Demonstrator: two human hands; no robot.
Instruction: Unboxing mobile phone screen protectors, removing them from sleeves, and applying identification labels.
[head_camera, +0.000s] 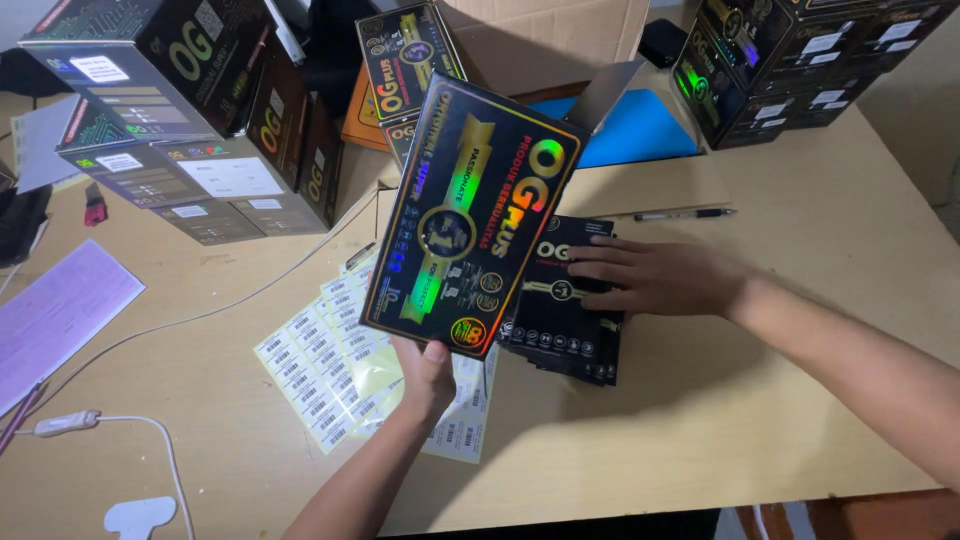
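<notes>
**Flat black carton raised in left hand; right hand resting on stack**

We find the left hand (428, 372) closed on the lower edge of a flat black carton (472, 215) with iridescent gold print, thumb on the front face; the carton stands tilted above the worktop (720, 400), its upper end leaning away from the person; the right hand (655, 277) lies palm down, fingers spread and nearly flat, on a stack of flat black packs (560, 320) just right of the raised carton; it grips nothing that we can see.

Under and beside the left hand we note sheets of small barcode labels (320, 365), yellow-backed, lying on the worktop; a pen (675, 214) lies beyond the right hand, near a flattened piece of cardboard (650, 185); larger black boxes (190, 120) are stacked at the far left, and more of them (790, 65) at the far right; an open brown shipping box (545, 40) stands behind the raised carton; a pink sheet of paper (55, 315) and a white cable (150, 430) lie at the near left.
</notes>
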